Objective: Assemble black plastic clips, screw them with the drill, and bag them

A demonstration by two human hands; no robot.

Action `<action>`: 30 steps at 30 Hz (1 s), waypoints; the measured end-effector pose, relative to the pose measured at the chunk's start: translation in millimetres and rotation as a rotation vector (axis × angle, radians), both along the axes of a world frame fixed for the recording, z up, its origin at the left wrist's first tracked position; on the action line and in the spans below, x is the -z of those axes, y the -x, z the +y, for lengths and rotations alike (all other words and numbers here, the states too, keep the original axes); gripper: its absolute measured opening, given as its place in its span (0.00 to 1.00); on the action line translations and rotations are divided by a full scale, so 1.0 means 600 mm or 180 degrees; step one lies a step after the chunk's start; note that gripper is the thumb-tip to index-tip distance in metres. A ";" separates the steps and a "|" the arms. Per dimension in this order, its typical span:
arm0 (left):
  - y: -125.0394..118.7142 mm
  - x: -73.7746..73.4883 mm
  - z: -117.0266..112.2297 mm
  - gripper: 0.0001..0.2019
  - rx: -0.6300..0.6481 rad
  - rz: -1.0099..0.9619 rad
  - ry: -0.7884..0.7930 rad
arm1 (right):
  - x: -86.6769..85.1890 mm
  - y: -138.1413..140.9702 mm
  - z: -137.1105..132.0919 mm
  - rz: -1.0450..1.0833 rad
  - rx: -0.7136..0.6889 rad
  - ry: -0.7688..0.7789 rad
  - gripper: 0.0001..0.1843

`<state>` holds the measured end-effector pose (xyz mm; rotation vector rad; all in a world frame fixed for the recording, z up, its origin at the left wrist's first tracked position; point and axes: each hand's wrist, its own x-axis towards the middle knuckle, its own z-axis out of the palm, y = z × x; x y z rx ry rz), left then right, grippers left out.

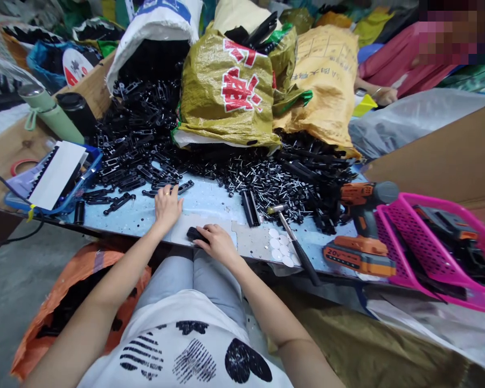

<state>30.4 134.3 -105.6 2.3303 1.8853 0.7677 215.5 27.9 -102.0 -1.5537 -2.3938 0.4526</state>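
Note:
My left hand [168,207] is at the near edge of the pile, its fingers bent down onto a black slotted plastic part [186,187] lying on the blue tabletop. The fingertips partly cover that part. Nearer to me, my right hand [219,243] is closed on a short black plastic piece [195,234] above a pale board at the table's front edge. More black slotted parts [125,182] lie loose left of my left hand. To the right of my right hand, two black strips [250,208] rest side by side near a hammer [295,240].
Black parts and small metal pins [262,180] heap below a yellow-green sack [226,91]. A cordless drill [361,229] and pink baskets [440,242] stand right, a blue tray [92,161] left. White discs [281,248] lie by the hammer. Another person's hand [383,96] shows at far right.

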 end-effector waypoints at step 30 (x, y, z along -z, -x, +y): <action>-0.042 -0.067 -0.126 0.18 0.0844 -0.1541 0.0344 | -0.051 -0.042 0.059 0.2378 -0.0114 0.0160 0.28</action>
